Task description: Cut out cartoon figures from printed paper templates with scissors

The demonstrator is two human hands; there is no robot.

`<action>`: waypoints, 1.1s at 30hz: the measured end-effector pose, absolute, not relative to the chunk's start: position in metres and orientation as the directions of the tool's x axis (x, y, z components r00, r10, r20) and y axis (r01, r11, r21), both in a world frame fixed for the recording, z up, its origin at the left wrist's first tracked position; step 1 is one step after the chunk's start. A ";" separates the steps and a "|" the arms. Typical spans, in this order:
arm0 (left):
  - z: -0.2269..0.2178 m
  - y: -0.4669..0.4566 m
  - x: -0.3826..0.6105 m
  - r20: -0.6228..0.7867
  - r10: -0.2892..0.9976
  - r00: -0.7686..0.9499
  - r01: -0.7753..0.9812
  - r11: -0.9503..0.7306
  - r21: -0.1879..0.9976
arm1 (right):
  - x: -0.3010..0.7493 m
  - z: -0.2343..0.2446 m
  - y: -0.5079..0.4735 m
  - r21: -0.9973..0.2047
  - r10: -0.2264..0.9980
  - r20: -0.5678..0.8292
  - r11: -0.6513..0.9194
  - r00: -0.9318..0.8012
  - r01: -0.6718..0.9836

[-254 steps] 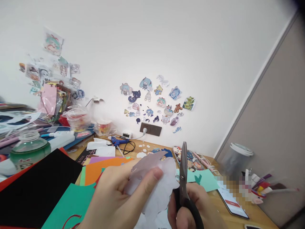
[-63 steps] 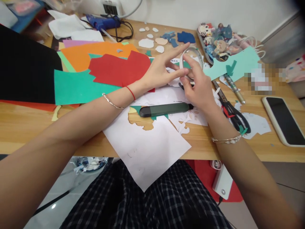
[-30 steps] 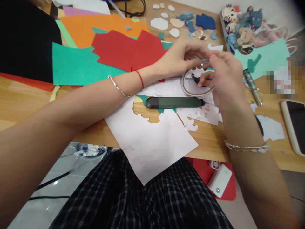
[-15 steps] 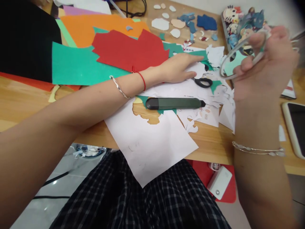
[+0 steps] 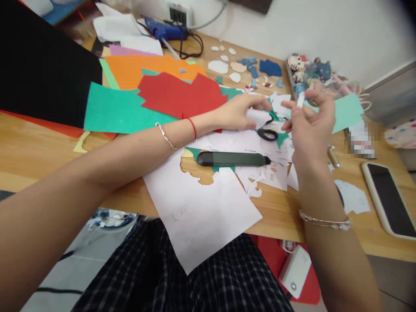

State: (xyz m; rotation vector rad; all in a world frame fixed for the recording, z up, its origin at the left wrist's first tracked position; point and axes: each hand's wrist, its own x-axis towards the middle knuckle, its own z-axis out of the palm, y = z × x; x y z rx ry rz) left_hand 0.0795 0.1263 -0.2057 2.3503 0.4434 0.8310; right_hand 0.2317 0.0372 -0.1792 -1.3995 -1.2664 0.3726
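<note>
On the table, my left hand (image 5: 238, 113) curls its fingers and thumb around a white paper piece (image 5: 259, 118); part of the grip is hidden. Black-handled scissors (image 5: 268, 134) lie by that paper, their blades covered. My right hand (image 5: 313, 123) is raised over the paper scraps at the right, pinching a small white object (image 5: 300, 100) between thumb and fingers. Its kind is hard to make out. White cord-like loops (image 5: 363, 97) show behind this hand; I cannot tell whether they join the object. A dark green utility knife (image 5: 230, 159) lies below my left wrist.
Red (image 5: 183, 96), green (image 5: 113, 110), orange (image 5: 139, 67) and black sheets (image 5: 45, 65) spread leftward. Small cutouts (image 5: 238, 67), a blue glue gun (image 5: 165, 31) and a figurine tray (image 5: 294, 76) stand behind. A cut white sheet (image 5: 208, 225) overhangs the front edge; a phone (image 5: 390, 197) lies right.
My right hand has moved down and left, and the pale loop it held up is no longer raised in front of it. My left fingers have curled. The view has tipped upward.
</note>
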 end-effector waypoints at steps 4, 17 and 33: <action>-0.206 0.125 0.081 0.489 0.468 0.736 0.102 -0.791 0.604 | 0.234 -0.186 0.036 -0.812 0.883 0.364 0.144 0.296 0.566; -0.204 0.121 0.077 0.429 0.524 0.736 0.011 -0.643 0.766 | 0.241 -0.189 0.033 -0.447 0.938 0.307 -0.005 0.158 0.894; -0.167 0.125 0.067 -0.088 0.181 0.979 0.200 -0.812 0.549 | 0.242 -0.187 0.032 -0.393 0.959 0.275 0.051 0.065 0.918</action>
